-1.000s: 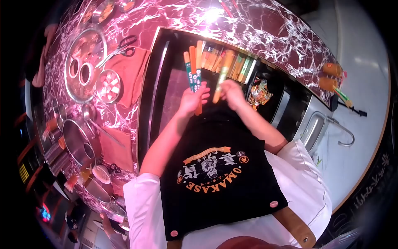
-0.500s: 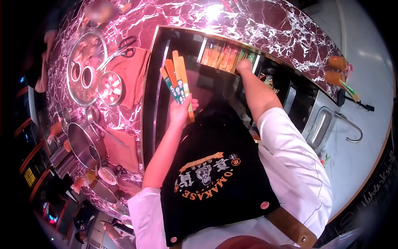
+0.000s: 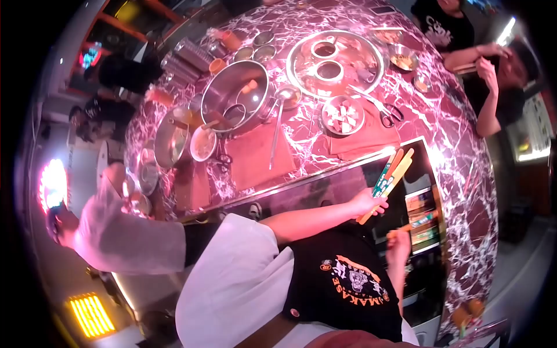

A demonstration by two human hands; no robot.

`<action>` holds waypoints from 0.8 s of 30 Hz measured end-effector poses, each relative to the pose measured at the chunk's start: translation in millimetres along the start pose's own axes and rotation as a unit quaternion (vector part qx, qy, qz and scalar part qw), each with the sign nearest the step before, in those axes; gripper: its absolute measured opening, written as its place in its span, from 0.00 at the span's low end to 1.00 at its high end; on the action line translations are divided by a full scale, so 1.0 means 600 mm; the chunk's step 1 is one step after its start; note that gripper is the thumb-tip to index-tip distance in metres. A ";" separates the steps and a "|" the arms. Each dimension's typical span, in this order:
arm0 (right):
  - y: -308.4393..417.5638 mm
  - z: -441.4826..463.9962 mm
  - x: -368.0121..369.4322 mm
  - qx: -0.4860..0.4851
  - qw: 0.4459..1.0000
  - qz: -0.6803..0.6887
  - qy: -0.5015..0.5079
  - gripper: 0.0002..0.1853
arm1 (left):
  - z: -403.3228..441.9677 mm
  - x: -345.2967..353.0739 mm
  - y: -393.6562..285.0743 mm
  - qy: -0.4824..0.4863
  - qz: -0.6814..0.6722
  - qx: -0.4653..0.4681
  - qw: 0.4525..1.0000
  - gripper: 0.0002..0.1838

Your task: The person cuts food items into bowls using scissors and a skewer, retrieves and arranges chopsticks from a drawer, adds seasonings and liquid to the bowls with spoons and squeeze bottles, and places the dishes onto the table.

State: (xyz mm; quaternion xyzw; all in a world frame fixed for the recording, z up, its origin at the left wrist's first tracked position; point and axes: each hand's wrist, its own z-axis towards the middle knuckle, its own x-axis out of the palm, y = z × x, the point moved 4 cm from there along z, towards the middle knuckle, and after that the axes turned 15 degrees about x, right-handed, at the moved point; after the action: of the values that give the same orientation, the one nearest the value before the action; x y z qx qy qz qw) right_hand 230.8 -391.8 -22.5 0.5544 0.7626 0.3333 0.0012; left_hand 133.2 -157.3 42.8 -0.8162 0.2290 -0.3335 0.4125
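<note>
My left hand is closed around a fan of flat wooden sticks with green printed bands, their ends pointing up and away. Close by, my right hand pinches a single wooden stick, which lies across the front of a sectioned box. More sticks with coloured bands lie sorted in that box, under the counter edge. A black apron with printed lettering hangs below both hands.
On the red marbled counter stand a large pot, a steel tray with two cups, a bowl of pale chunks and scissors. A person in white works at the left; another in black stands far right.
My view has swung left, so more of the counter and other people show. My right hand, earlier reaching into the stick box, is now drawn back with a stick between its fingers.
</note>
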 end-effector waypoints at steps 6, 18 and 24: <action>0.016 -0.030 0.230 -0.147 0.873 -0.463 0.038 0.15 | -0.018 0.000 0.000 0.057 0.099 0.048 0.992 0.16; 0.169 -0.010 0.221 0.046 0.975 0.101 0.190 0.14 | -0.029 0.089 -0.024 0.346 0.144 -0.098 0.922 0.08; 0.235 -0.034 0.337 0.014 0.948 -0.062 0.312 0.08 | -0.042 0.076 -0.109 0.216 0.185 -0.022 0.959 0.13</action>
State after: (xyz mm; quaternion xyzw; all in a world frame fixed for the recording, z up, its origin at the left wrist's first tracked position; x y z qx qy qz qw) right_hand 264.1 -208.0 139.8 0.3739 0.7624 0.4785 -0.2236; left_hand 151.9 -163.8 124.4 -0.6773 0.4665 -0.4146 0.3895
